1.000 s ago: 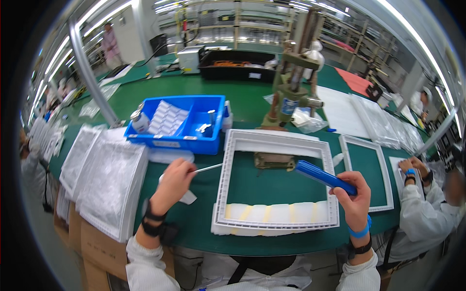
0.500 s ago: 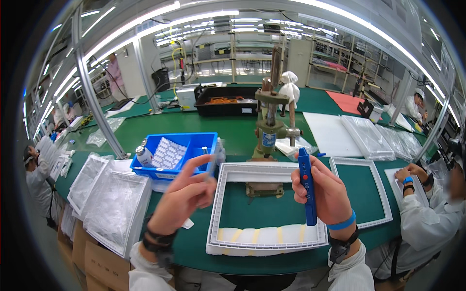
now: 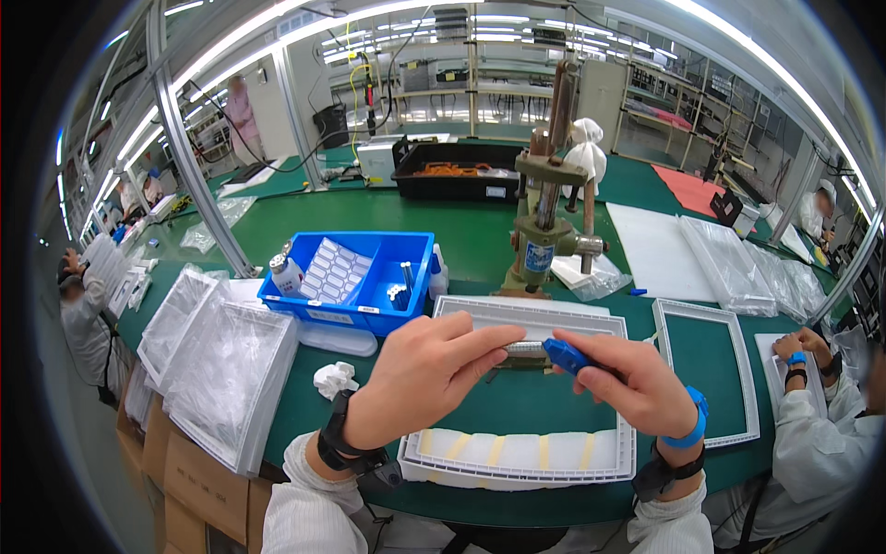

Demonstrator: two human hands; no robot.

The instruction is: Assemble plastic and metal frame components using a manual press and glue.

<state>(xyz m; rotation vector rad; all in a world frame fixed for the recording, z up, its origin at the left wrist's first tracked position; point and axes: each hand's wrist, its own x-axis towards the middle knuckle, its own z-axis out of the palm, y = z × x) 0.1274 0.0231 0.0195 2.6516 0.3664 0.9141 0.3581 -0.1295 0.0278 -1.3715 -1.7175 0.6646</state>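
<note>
A blue pen-shaped device is in my right hand, its tip toward the left. My left hand reaches in opposite it with index finger extended and the other fingers curled. Its thumb and index tips come close together at the far bar of a pale rectangular frame; whatever lies between them, if anything, is hidden. The frame lies on the green table, with white foam strapped by yellow strips along its near side. Behind its far bar stands a green hand press, partly hidden by my hands.
A blue divided bin with a bottle and labels stands left of the press. Bagged frames are stacked at left, near crumpled white tissue. Another frame lies at right, beside a co-worker's hands. A black tray sits behind.
My left hand has moved right, its spread fingers drawn together. The blue device has swung from upright to pointing left, toward my left fingertips. The view has shifted slightly.
</note>
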